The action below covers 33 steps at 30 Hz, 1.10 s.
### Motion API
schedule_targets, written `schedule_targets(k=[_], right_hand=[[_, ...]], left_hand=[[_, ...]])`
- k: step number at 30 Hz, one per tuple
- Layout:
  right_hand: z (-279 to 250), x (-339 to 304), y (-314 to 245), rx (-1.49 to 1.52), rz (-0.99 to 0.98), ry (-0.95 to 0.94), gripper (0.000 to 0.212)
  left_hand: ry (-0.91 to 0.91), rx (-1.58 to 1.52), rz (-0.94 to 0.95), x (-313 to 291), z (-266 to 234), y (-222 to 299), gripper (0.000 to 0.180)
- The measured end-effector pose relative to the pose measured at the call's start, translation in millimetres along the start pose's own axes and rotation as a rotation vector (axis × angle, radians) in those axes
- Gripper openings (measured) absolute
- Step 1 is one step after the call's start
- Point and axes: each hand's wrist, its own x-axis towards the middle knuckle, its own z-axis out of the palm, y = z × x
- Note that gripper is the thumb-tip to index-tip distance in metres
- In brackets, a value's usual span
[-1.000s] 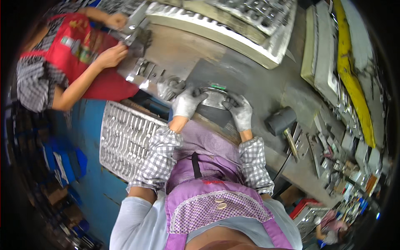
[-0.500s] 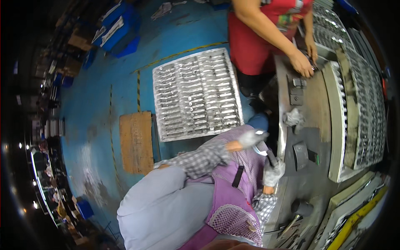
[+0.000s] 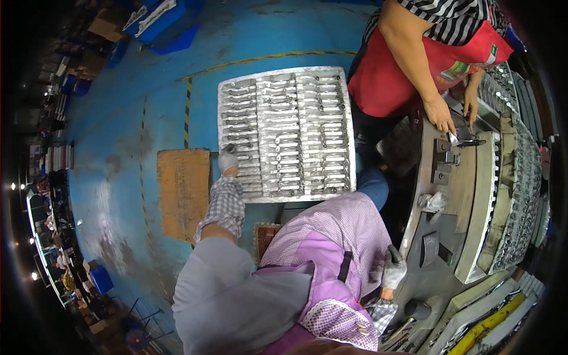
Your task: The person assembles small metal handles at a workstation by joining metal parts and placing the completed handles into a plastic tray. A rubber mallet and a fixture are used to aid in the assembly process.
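Over the left edge of a white tray point(image 3: 351, 136), my left hand point(image 3: 228, 160) in a grey glove pinches the end of a slim metal part. Its arm reaches out straight, and the fingertips blend with the dark part. The tray carries long rows of similar metal parts point(image 3: 284, 142) in three columns. My right hand point(image 3: 394, 271), also gloved and dark at the fingertips, is beside the workbench edge close to my purple apron. Its fingers are partly extended, with nothing visible in them. A black-headed mallet point(image 3: 418, 309) lies near that hand on the bench.
Across the bench, a person in a red apron point(image 3: 408, 77) handles a small metal piece. A crumpled grey cloth point(image 3: 435, 203), metal blocks point(image 3: 442, 161) and a curved dark plate point(image 3: 430, 248) rest on the workbench point(image 3: 408, 213). More trays point(image 3: 515, 195) stand at the right; a brown board point(image 3: 183, 192) is at left.
My left hand has swung from my lap out to the tray's left edge. My right hand has dropped slightly and is apart from the left. The person opposite has moved nearer the bench.
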Motion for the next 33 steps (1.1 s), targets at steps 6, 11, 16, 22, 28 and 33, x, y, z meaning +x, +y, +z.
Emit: schedule_targets(k=[6,11,16,22,28,33], right_hand=[[-8.3,-0.6,-2.3,-0.157,0.128,-0.019,0.017],[-6.6,26.4,-27.0,-0.192,-0.096,-0.128,0.017],[-4.5,19.9,-24.6,-0.116,0.009,-0.188,0.016],[31.8,50.8,-95.3,0.004,-0.361,-0.014,0.048],[105.8,36.8,-110.8,0.107,-0.188,-0.523,0.027],[88.9,22.6,-74.7,0.353,0.092,-0.355,0.024]], left_hand=[[0.013,0.04,0.429,-52.4,85.0,66.9,0.033],[-0.39,0.334,0.278,-54.2,145.2,181.3,0.051],[-0.367,0.452,0.361,-50.5,136.3,162.8,0.024],[-1.003,-0.271,0.409,-230.8,-5.1,223.0,0.031],[-0.887,-0.068,0.686,-215.9,18.0,147.7,0.028],[-0.238,0.804,0.704,-50.1,10.3,71.9,0.046]])
